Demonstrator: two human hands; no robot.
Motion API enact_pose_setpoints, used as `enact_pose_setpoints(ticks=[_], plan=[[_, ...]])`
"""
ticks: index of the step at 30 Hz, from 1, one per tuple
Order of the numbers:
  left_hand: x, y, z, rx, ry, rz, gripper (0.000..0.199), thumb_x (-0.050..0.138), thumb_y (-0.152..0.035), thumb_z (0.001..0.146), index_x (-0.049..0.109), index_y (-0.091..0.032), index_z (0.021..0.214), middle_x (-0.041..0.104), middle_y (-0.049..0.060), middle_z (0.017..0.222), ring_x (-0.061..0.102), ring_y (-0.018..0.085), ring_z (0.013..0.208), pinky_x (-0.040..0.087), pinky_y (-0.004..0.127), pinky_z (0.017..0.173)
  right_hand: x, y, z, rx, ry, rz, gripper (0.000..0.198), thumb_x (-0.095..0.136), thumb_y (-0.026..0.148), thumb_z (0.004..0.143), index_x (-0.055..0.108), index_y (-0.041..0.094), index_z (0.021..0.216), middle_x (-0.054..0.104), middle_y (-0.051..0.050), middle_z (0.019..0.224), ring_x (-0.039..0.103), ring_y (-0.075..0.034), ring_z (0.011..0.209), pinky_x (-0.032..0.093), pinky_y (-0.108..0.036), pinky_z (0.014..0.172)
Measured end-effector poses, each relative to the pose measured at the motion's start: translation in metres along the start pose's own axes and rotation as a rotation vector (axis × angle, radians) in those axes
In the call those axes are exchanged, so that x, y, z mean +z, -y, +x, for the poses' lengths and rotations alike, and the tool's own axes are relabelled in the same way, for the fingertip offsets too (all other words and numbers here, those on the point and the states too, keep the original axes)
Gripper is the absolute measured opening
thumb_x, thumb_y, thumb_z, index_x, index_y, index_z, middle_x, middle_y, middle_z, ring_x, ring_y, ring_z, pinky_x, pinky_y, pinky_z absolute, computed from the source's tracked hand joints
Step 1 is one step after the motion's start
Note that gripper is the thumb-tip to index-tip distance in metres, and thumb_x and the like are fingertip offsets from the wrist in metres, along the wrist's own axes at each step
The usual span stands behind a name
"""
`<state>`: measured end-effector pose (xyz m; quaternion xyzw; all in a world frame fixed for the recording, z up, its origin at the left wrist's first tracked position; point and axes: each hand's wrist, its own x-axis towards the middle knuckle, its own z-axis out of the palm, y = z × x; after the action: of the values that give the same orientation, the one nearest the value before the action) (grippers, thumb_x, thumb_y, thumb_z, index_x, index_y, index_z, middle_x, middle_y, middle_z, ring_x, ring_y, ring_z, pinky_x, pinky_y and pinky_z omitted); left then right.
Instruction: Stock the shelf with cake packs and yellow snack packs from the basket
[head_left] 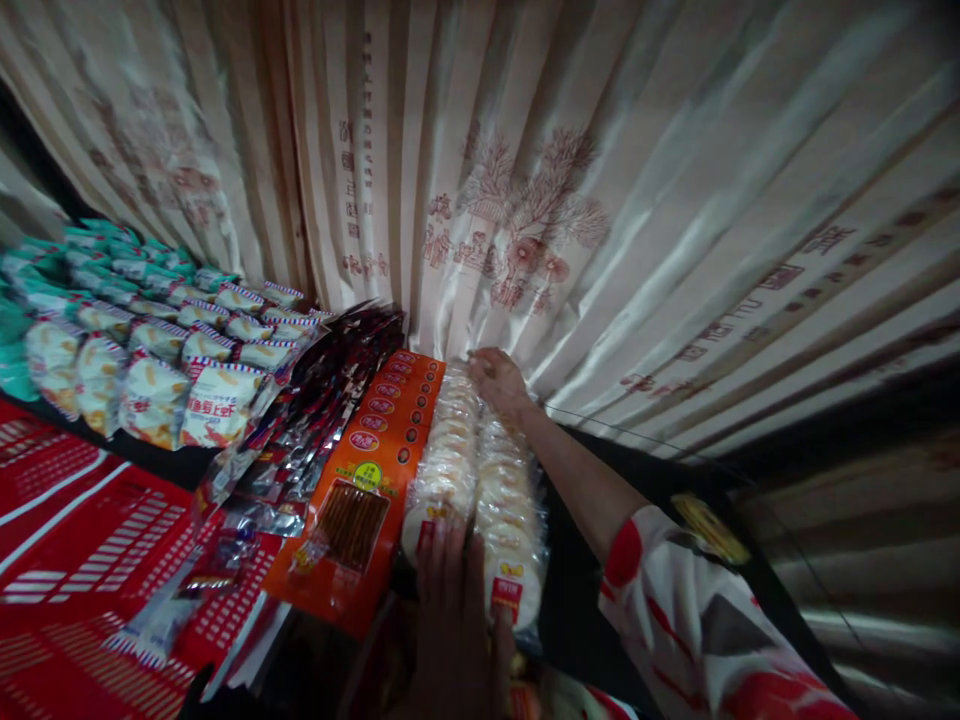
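Note:
Two rows of clear-wrapped, round white rice crackers (510, 520) stand packed on edge side by side. My right hand (501, 382) is at their far end, by the curtain; its fingers are curled together, and what they hold, if anything, is hidden. At the near end my left hand (450, 600) lies with fingers stretched out against the front of the rows, dim and blurred. A flat orange snack packet (349, 520), with brown sticks showing through its window, lies along the left side of the crackers.
Left of the orange packet are dark shiny packets (330, 385) and rows of white shrimp-snack bags (223, 400). A red plastic basket (82, 540) holding small packets is at lower left. Pleated printed curtain (517, 220) hangs behind. A yellow packet (709, 528) lies right.

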<state>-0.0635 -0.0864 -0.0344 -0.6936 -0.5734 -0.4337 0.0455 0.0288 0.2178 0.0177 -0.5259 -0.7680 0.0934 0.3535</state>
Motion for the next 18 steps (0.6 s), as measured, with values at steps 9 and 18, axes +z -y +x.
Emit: enact_pose_setpoints(ticks=[9, 18], plan=[[-0.015, -0.013, -0.015, 0.556, 0.24, -0.426, 0.023, 0.044, -0.017, 0.086, 0.058, -0.012, 0.104, 0.06, 0.008, 0.122, 0.039, 0.019, 0.128, 0.042, 0.029, 0.101, -0.092, 0.019, -0.105, -0.026, -0.182, 0.093, 0.03, 0.047, 0.04, 0.085, 0.061, 0.02, 0.102, 0.059, -0.011, 0.113, 0.057, -0.02, 0.102, 0.051, -0.037, 0.085], [-0.004, -0.018, -0.049, 0.559, 1.05, -0.462, 0.031, 0.041, -0.016, 0.086, 0.057, -0.013, 0.112, 0.059, 0.011, 0.12, 0.051, 0.021, 0.115, 0.04, 0.033, 0.1, -0.149, 0.057, -0.349, 0.608, -0.244, 0.138, 0.04, 0.047, 0.045, 0.085, 0.052, 0.019, 0.115, 0.066, -0.01, 0.103, 0.066, -0.02, 0.085, 0.054, -0.035, 0.078]])
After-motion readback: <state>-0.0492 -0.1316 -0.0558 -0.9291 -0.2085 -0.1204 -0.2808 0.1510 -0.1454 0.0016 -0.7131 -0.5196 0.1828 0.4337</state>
